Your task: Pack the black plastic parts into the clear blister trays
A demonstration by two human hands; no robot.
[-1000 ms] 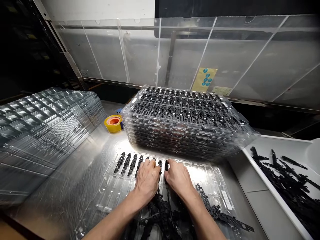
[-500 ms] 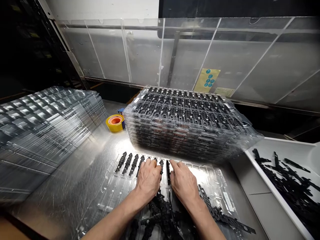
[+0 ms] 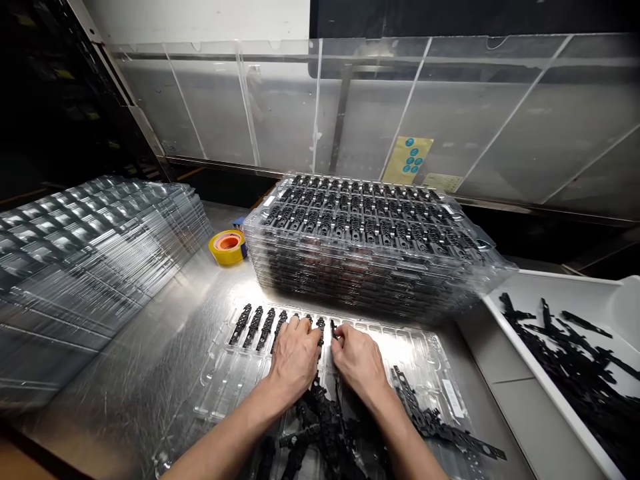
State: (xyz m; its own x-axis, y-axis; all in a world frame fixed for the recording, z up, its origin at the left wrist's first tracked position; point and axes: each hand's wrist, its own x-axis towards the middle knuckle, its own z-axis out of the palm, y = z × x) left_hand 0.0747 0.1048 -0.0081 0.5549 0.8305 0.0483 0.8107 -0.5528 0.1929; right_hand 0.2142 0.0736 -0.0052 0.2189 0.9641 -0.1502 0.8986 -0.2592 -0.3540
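Observation:
A clear plastic tray point(image 3: 220, 387) lies on the metal table, with a row of narrow black plastic parts point(image 3: 254, 327) in its top slots. My left hand point(image 3: 294, 350) rests over that row, fingers curled down among the parts; what its fingertips hold, if anything, is hidden. Just to its right, my right hand point(image 3: 357, 357) pinches a black plastic strip point(image 3: 333, 327) at the row's right end. Loose black parts point(image 3: 325, 427) lie heaped on the tray below and between my forearms. More long black parts point(image 3: 430, 420) lie right of my right forearm.
Behind the tray stands a tall stack of filled clear trays point(image 3: 360, 257). Another stack of clear trays point(image 3: 105, 267) is at left. A yellow tape roll point(image 3: 227, 248) sits between them. At right, a white bin point(image 3: 530, 373) holds many black parts. A transparent panel point(image 3: 285, 113) spans the back.
My right hand's fingers have drawn in and now pinch the upper end of the strip, which shows less than before. My left hand stays almost in place. The view has shifted slightly.

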